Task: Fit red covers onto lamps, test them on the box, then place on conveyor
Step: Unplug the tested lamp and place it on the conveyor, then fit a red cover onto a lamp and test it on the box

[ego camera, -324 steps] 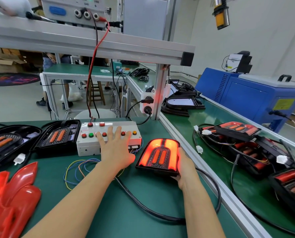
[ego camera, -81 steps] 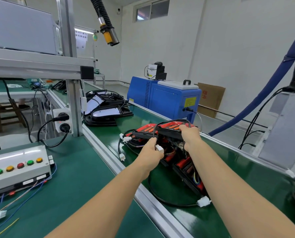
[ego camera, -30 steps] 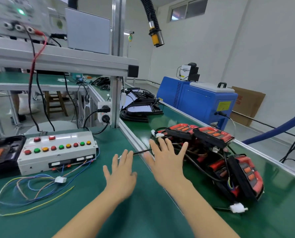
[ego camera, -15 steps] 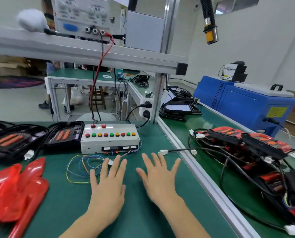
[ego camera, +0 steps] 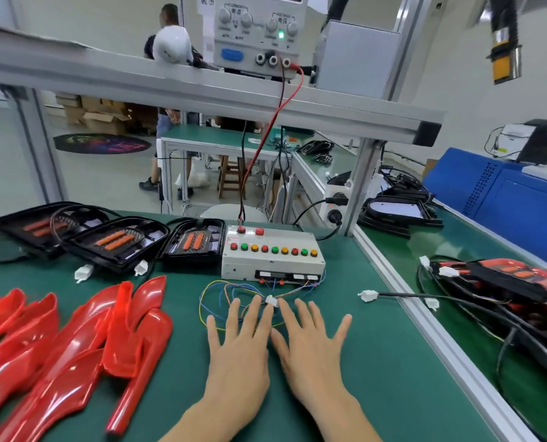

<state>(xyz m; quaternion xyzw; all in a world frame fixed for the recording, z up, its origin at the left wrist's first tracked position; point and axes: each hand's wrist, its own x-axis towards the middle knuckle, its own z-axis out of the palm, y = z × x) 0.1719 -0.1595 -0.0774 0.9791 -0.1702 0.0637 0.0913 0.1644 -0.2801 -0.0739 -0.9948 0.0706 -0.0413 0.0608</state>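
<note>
Hovering between cycles: my left hand point(ego camera: 238, 355) and right hand point(ego camera: 313, 352) flat, fingers spread, empty; next I grab a red cover point(ego camera: 138, 327).

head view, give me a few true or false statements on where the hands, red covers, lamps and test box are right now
1. Both hands lie flat with straight fingers and hold nothing. True: the left hand and the right hand are spread over the green table.
2. The red covers are stacked on the conveyor. False: the red covers lie on the table, left of the hands.
3. Three uncovered lamps sit left of the test box. True: the lamps line up beside the test box.
4. A lamp glows in front of the test box. False: only loose coloured wires and a white plug lie there.
5. Finished lamps lie on the conveyor at right. True: finished lamps.
</note>
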